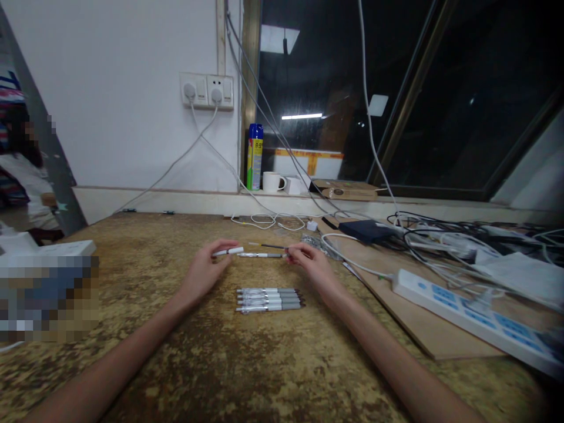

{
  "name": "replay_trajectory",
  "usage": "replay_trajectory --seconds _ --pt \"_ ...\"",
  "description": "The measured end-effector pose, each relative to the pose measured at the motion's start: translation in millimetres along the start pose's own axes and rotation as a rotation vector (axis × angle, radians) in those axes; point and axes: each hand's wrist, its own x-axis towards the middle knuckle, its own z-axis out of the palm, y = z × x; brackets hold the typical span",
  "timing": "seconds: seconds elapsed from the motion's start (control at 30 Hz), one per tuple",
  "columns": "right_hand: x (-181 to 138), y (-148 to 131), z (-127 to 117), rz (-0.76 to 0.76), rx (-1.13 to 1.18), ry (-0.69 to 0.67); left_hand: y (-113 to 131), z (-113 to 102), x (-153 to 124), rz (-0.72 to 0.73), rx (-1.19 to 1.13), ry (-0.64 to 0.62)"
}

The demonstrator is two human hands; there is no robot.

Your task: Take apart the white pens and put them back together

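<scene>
My left hand (206,265) is closed in a pinch on a white pen barrel (232,251). My right hand (311,261) has its fingertips together on a thin pen refill (268,245), dark with a yellowish end that points left. Between the hands a white and grey pen (259,255) lies level on the table, its right end close to my right fingertips. Nearer to me, several similar pens (268,300) with clear left ends and grey right parts lie side by side in a row.
The worn wooden table (189,376) carries a brown board (423,335) at right, with a white power strip (467,317) and tangled cables. A crumpled clear plastic bag (321,244) lies beyond my right hand. A spray can (254,157) and mug (274,182) stand on the sill. A person sits far left.
</scene>
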Motion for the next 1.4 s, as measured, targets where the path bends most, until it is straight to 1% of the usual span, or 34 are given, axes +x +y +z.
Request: replay_trajectory --seconds 0.2,0.3,0.47,0.73,1.07,1.23,1.4 --pt "0 -4 0 -0.023 -0.057 0.001 0 1 3 -0.107 -0.249 -0.03" --pt "-1 -5 0 -0.03 -0.052 -0.007 2 1 4 -0.133 -0.295 -0.043" --pt "-1 -7 1 -0.011 -0.003 -0.041 3 2 3 -0.135 -0.299 -0.051" --pt "-2 -7 0 0.01 0.037 -0.027 9 2 0 -0.123 -0.278 -0.096" --pt "1 -2 -1 0.013 0.038 -0.034 15 2 -1 -0.079 -0.214 -0.098" --pt "1 -3 0 0.025 0.031 -0.036 11 3 -1 -0.089 -0.216 -0.098" --pt "-1 -6 0 0.014 0.013 -0.065 4 3 1 -0.068 -0.207 -0.105"
